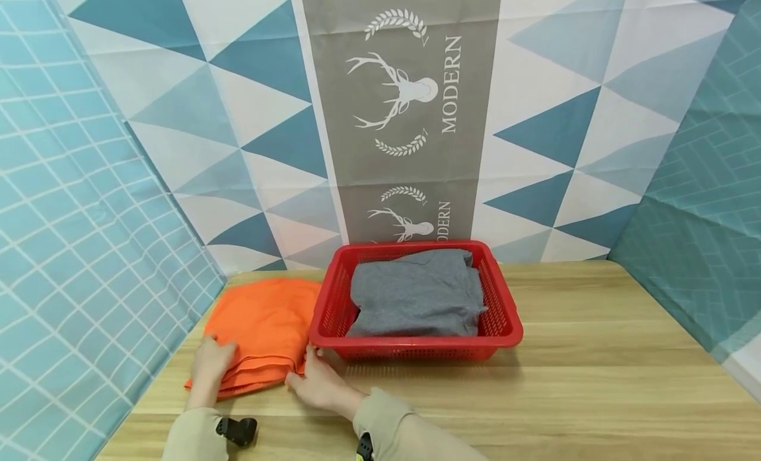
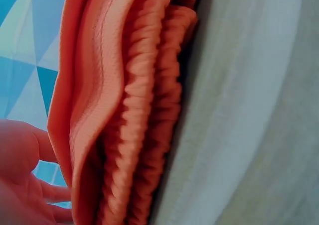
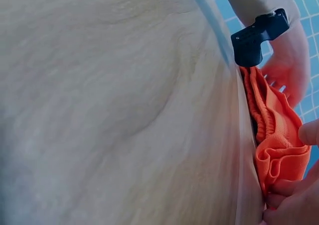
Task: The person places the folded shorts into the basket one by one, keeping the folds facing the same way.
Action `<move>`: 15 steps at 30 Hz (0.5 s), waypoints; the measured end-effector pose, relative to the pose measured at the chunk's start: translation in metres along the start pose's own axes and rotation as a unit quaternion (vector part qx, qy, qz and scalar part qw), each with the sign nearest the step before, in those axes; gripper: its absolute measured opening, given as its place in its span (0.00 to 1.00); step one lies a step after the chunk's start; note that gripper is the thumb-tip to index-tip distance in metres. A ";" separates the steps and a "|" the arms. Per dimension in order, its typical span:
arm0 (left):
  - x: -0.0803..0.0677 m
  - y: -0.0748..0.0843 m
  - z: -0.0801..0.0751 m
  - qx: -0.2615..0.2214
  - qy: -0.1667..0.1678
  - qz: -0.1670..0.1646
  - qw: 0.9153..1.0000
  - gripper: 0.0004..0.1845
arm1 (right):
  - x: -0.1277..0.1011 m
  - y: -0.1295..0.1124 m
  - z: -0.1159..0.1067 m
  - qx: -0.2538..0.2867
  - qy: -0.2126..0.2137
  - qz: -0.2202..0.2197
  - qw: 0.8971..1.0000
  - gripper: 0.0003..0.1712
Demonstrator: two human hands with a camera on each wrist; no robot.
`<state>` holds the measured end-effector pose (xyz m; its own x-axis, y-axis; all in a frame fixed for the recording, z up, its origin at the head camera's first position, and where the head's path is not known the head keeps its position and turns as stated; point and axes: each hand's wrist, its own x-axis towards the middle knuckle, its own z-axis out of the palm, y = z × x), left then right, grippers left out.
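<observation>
A folded orange garment (image 1: 261,322) lies on the left of the table, its stacked layers facing the near edge. Gathered, elastic-like bands (image 2: 142,100) and a stitched hem show among its folds in the left wrist view. My left hand (image 1: 211,365) rests against its left side, with extended fingers partly hidden by the cloth. At the near right corner, my right hand (image 1: 321,382) holds the folded cloth, thumb on one side and fingers (image 3: 281,200) on the other. Just beyond that hand stands a red plastic basket (image 1: 416,342) holding grey folded cloth (image 1: 416,296).
The basket's left rim overhangs or adjoins the garment's right edge. Wooden tabletop (image 1: 594,355) extends to the right. Patterned sheets (image 1: 404,117) hang behind and along both sides. A black wrist device (image 1: 238,431) sits on the left wrist.
</observation>
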<state>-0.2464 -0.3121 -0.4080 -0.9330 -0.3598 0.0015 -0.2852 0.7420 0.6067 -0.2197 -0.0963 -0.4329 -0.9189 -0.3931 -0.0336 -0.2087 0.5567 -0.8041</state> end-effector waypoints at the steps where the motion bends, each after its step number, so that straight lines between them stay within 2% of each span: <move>1: 0.000 0.002 0.000 0.010 0.000 0.005 1.000 0.33 | 0.001 0.000 0.000 0.003 -0.003 0.002 1.000 0.40; 5: -0.003 0.007 0.002 0.039 -0.006 0.016 0.999 0.33 | 0.002 -0.001 -0.003 0.025 -0.015 0.015 0.999 0.39; 8: -0.005 0.008 0.005 0.042 0.003 0.010 0.999 0.34 | 0.002 -0.001 -0.006 0.045 -0.019 0.021 0.999 0.37; 15: -0.008 0.006 0.012 0.000 0.040 -0.008 0.999 0.31 | -0.001 -0.003 -0.010 0.067 -0.035 0.035 0.997 0.31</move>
<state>-0.2433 -0.2980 -0.4139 -0.9081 -0.4150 0.0559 -0.2992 0.7364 0.6068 -0.2211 -0.0900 -0.4248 -0.9034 -0.4085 -0.1300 -0.0938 0.4843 -0.8699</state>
